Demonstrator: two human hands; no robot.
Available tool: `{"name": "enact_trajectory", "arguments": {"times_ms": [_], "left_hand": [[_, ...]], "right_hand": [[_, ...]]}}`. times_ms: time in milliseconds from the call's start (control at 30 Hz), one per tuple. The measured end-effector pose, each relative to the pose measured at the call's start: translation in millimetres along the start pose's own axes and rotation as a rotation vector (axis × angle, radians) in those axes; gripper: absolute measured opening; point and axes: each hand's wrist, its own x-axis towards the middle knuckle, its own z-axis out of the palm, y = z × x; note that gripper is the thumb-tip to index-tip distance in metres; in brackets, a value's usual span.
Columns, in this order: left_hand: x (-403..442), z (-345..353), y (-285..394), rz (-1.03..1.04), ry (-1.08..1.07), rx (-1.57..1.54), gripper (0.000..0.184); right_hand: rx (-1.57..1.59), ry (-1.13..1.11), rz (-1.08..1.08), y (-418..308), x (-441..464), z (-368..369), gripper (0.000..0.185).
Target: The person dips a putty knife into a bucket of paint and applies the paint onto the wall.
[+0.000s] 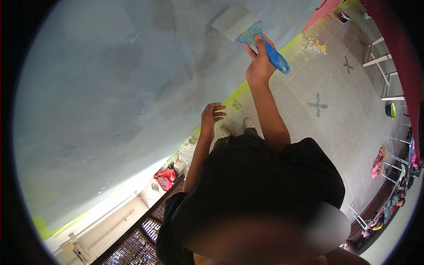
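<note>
putty knife (251, 32): i'd expect it light, its blade (235, 24) springy; best held by the blue handle (277, 59), where the right hand (260, 59) pinches. left hand's (210, 117) fingers: loosely spread.

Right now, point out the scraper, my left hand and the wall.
Scraper (251, 32), head view: on the blue part beside the blade.
Left hand (209, 115), head view: on its middle.
Wall (106, 88), head view: on its grey surface.

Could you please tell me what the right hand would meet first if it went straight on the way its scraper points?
Most likely the grey wall, with the scraper blade leading; whether they already touch is unclear.
</note>
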Motion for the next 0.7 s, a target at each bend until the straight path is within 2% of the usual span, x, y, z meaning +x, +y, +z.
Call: {"name": "enact_trajectory", "arguments": {"times_ms": [133,300,400,700], "left_hand": [[-1.2,-0.7,-2.1,-0.028,0.018,0.001,0.037],[-1.6,2.4,-3.8,-0.052,0.028,0.021,0.038],[-1.6,7.2,-5.9,-0.06,0.031,0.03,0.038],[0.2,19.1,-6.7,-0.037,0.013,0.029,0.041]], "right_hand": [[-0.124,0.149,0.003,29.3,17.6,-59.2,0.029],[-0.216,0.319,0.013,109.8,56.0,-159.4,0.026],[-0.302,0.323,0.04,143.4,77.8,-199.1,0.023],[-0.218,0.309,0.053,151.0,107.1,-167.8,0.025]]}}
